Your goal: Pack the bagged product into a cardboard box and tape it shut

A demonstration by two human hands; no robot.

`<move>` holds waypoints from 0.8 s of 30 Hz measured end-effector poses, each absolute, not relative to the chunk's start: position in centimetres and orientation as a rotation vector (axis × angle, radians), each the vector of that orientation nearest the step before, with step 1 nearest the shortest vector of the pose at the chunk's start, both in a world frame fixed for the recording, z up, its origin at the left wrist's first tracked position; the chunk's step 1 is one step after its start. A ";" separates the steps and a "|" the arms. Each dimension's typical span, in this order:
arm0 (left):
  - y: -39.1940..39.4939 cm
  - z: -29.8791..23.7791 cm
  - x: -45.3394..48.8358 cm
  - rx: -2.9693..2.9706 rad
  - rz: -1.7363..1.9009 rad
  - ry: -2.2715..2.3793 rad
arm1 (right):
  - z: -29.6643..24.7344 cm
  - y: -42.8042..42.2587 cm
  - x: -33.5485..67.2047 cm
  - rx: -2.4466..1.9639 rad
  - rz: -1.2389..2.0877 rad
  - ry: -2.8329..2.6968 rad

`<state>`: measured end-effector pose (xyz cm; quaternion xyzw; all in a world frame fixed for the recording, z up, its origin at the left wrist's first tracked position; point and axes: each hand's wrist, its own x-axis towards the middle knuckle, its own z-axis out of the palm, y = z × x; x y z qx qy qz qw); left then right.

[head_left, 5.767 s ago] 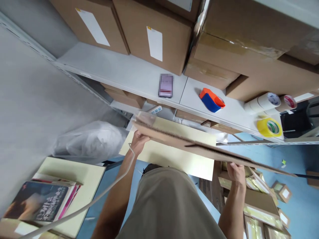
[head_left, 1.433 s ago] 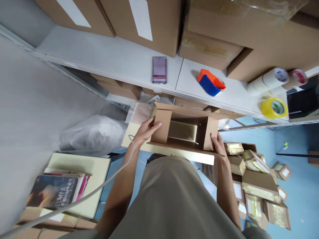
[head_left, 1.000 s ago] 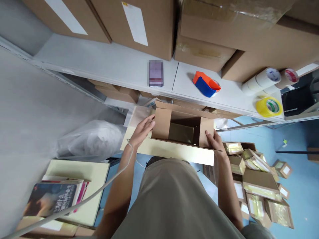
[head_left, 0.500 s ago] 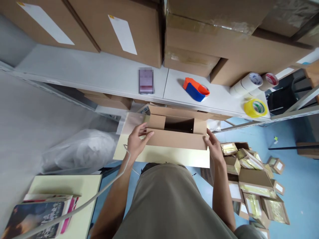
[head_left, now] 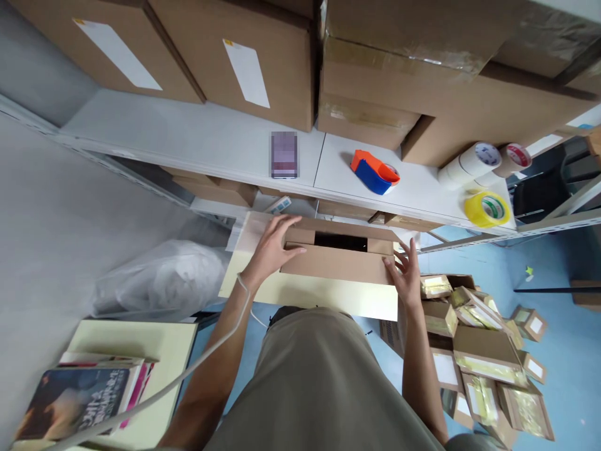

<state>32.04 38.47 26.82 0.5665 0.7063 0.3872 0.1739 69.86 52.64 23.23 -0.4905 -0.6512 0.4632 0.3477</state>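
A brown cardboard box [head_left: 335, 263] lies lengthwise on a pale yellow tabletop [head_left: 310, 293] in front of me. Its long flaps lean inward over the short end flaps, leaving a dark slot in the middle. My left hand [head_left: 275, 247] spans the left end, thumb on the near flap and fingers at the far flap. At the right end, my right hand [head_left: 404, 269] has its thumb on the near flap's corner and its fingers bent around the far corner. The box's contents are hidden in shadow. A pale cable [head_left: 206, 347] runs across my left forearm.
Beyond the box, a grey shelf [head_left: 188, 147] holds large cartons [head_left: 263, 56], a blurred phone-like object [head_left: 284, 155], an orange-and-blue tape dispenser [head_left: 375, 172] and tape rolls [head_left: 487, 208]. Several taped boxes [head_left: 488, 351] are piled at right. Books [head_left: 75, 401] lie at lower left.
The box's long flaps have folded down and inward, narrowing the opening. My left hand has moved up over the far flap; my right fingers have lifted and spread. The view has shifted slightly.
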 end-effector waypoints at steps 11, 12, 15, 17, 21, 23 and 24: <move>36.4 24.9 33.2 1.632 1.197 2.212 | 23.2 53.0 70.7 -1.260 1.108 -1.862; 36.3 24.7 33.2 1.615 1.191 2.213 | 23.4 53.0 70.7 -1.264 1.099 -1.889; 36.1 24.4 33.5 1.544 1.214 2.205 | 23.8 52.9 70.5 -1.292 1.060 -1.932; 35.9 24.3 34.0 1.460 1.268 2.198 | 24.1 52.6 70.2 -1.341 1.046 -1.909; 35.7 24.4 35.0 1.252 1.334 2.192 | 24.3 52.1 69.2 -1.477 0.992 -1.823; 35.5 24.5 35.3 1.193 1.326 2.192 | 24.4 51.9 68.8 -1.488 0.982 -1.781; 35.4 24.5 35.4 1.179 1.319 2.190 | 24.3 51.9 68.7 -1.477 0.988 -1.762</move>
